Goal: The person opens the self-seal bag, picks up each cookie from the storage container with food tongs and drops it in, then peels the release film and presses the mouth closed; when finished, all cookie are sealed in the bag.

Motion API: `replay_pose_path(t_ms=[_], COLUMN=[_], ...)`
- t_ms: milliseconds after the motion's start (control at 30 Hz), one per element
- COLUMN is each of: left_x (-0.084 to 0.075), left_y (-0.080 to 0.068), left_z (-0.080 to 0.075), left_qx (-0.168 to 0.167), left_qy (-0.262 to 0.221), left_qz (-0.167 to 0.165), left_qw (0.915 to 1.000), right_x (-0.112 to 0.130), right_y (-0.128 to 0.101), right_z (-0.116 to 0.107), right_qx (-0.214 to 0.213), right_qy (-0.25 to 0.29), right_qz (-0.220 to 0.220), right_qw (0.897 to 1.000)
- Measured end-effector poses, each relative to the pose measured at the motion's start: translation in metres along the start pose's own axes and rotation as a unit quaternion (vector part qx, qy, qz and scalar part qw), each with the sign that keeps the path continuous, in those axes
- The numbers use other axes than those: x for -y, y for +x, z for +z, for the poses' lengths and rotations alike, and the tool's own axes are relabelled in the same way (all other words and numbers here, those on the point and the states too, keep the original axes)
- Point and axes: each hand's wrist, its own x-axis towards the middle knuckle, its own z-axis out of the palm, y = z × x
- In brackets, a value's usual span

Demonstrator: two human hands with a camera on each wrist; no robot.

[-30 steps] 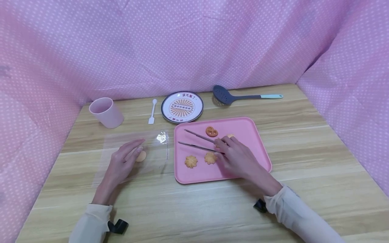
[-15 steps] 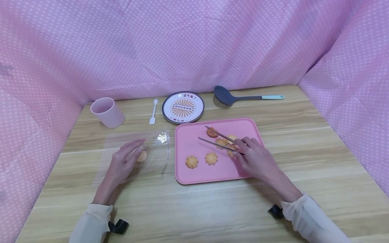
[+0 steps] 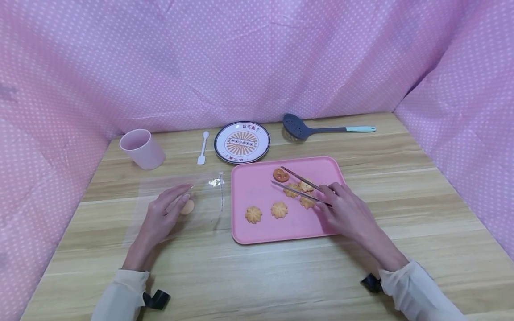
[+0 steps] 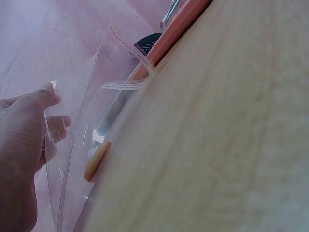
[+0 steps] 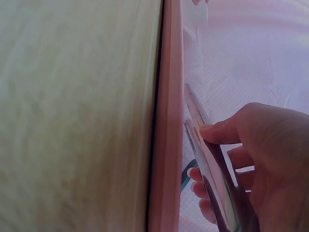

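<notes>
My right hand (image 3: pixel 347 214) grips metal tongs (image 3: pixel 301 174) over the pink tray (image 3: pixel 257 232). The arms of the tongs stand apart, tips close to a pretzel-shaped cookie (image 3: pixel 280 175). Beneath the arms lie several pale cookies, one a flower-shaped cookie (image 3: pixel 292 190); two more, a middle cookie (image 3: pixel 279 209) and a left cookie (image 3: pixel 253 214), sit nearer the front. My left hand (image 3: pixel 164 214) pinches the upper film of a clear plastic bag (image 4: pixel 79 116), raising it so that its mouth gapes toward the tray. A round biscuit (image 4: pixel 97 162) rests inside the bag.
Behind the bag stand a pink cup (image 3: pixel 145 151) and a small white spatula (image 3: pixel 203 148). A patterned plate (image 3: pixel 242 141) lies behind the tray, with a dark slotted spoon (image 3: pixel 297 126) to its right. Pink dotted cloth (image 3: pixel 257 62) surrounds the table's back and sides.
My right hand and the tongs have moved right across the tray, bringing the tips from its left side to near the pretzel-shaped cookie and uncovering cookies. My left hand stays on the bag.
</notes>
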Motion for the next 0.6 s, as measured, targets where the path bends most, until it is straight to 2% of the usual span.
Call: replay_pose_path(t_ms=[333, 600], left_x=[0.0003, 0.0008], left_y=[-0.0017, -0.0007], left_z=[-0.0006, -0.0004], left_qx=[0.0, -0.003], left_qy=[0.003, 0.002], left_qz=[-0.007, 0.001], left_qw=[1.0, 1.0], right_x=[0.0034, 0.0089], right_y=[0.0004, 0.0023], right_z=[-0.0023, -0.0044], right_qx=[0.023, 0.032], right_qy=[-0.003, 0.0], right_qz=[0.02, 0.039], right_qw=[1.0, 0.999])
